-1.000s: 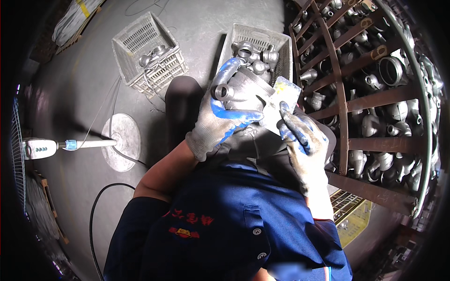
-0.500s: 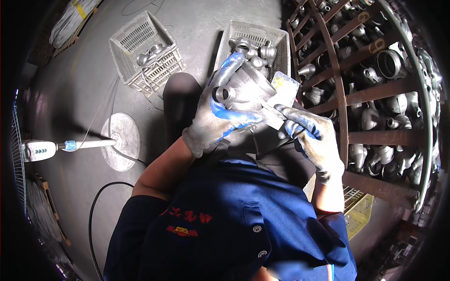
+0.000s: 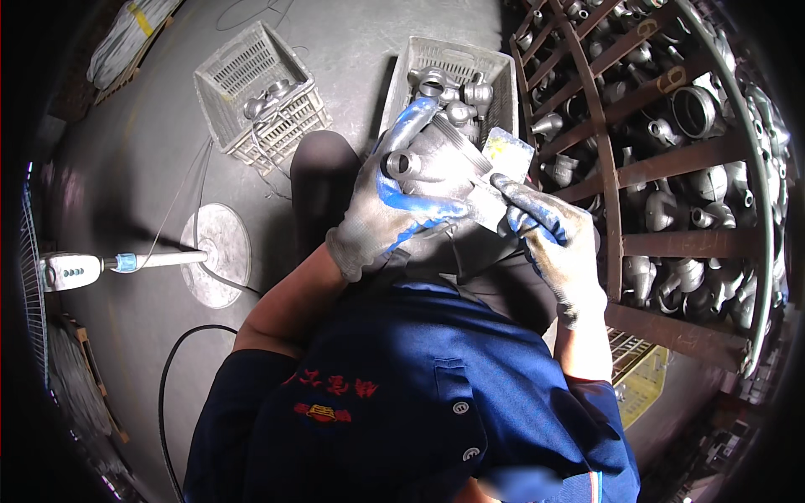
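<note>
A large grey metal part (image 3: pixel 444 161) is held above the lap, in front of the near edge of a grey crate (image 3: pixel 453 57). It is gripped by the gloved left hand (image 3: pixel 375 205), whose thumb and forefinger are spread wide and curved around opposite sides, with the short open pipe end framed between them. The part is tilted, its ridged round rim being turned to the right. By the gloved right hand (image 3: pixel 555 239), the fingers nearly closed, a pale flat piece (image 3: pixel 487 208) is pinched, its end brought against or just beside the part; which of the two cannot be told. Just beyond those fingertips a light card with yellow marks (image 3: pixel 508 154) is seen; whether it is joined to the flat piece is hidden. Inside the grey crate, smaller metal fittings (image 3: pixel 459 111) are piled. To its left, a second crate (image 3: pixel 247 67) is set on the floor, with a few fittings (image 3: pixel 268 101) lying toward its near edge. The right side is filled by a brown rack (image 3: pixel 692 245) loaded with castings (image 3: pixel 662 210); near its lower corner a yellow crate (image 3: pixel 646 390) is partly seen.
</note>
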### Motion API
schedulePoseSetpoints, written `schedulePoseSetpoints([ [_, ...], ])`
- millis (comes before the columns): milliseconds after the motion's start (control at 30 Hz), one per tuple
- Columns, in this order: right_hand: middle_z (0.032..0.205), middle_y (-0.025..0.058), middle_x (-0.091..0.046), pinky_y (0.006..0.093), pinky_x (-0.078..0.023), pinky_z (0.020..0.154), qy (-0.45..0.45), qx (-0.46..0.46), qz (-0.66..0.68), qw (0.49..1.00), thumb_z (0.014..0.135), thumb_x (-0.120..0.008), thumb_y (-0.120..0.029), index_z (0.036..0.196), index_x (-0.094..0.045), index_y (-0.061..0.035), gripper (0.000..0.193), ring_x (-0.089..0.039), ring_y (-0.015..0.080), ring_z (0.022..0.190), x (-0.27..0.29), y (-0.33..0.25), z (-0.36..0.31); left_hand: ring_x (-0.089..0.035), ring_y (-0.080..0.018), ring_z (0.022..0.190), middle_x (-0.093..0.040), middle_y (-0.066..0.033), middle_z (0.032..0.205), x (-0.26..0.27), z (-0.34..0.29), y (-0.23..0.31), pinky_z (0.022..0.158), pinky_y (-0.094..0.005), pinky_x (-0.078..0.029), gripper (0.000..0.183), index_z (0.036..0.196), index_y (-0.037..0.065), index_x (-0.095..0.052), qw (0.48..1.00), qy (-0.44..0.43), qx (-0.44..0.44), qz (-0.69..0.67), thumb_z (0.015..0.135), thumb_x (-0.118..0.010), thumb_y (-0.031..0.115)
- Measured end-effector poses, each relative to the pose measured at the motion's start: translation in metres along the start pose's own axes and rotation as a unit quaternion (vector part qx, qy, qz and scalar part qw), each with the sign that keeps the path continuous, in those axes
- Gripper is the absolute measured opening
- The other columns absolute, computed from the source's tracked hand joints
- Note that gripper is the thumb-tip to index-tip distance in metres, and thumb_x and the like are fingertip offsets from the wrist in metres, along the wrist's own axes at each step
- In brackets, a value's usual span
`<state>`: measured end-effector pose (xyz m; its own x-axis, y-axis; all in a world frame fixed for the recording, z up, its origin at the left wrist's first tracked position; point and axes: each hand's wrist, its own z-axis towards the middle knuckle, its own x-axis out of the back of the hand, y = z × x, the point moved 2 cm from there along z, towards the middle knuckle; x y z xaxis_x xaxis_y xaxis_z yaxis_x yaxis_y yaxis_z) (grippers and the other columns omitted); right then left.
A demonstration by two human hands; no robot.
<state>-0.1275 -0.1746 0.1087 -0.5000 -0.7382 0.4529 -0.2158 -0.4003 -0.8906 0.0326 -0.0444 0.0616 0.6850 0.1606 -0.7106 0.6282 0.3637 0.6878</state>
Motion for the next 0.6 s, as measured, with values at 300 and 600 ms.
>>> schedulePoseSetpoints([
  [300,0.088,0.0129,-0.062,0.0337,-0.049,0.073,0.052,0.130,-0.179,0.974,0.074,-0.061,-0.006,0.112,-0.063,-0.0116,0.038,-0.062,0.0293,0.080,-0.009,-0.003,-0.006,-0.058,-0.0218,0.102,-0.054,-0.0176,0.116,0.012,0.005,-0.008,0.084,-0.0332,-0.053,0.059,0.133,-0.001,-0.033,0.981,0.133,0.068,0.122,0.081,-0.062,0.002],
  [600,0.087,0.0086,-0.067,0.0254,-0.048,0.072,-0.020,-0.045,0.015,0.999,0.073,-0.052,0.004,0.112,-0.063,-0.0038,0.041,-0.062,0.0129,0.074,-0.003,0.014,-0.003,-0.058,-0.0219,0.105,-0.054,-0.0147,0.118,0.003,0.006,0.000,0.087,-0.0345,-0.052,0.080,0.139,0.000,-0.024,0.998,0.058,0.005,-0.005,0.073,-0.069,-0.002],
])
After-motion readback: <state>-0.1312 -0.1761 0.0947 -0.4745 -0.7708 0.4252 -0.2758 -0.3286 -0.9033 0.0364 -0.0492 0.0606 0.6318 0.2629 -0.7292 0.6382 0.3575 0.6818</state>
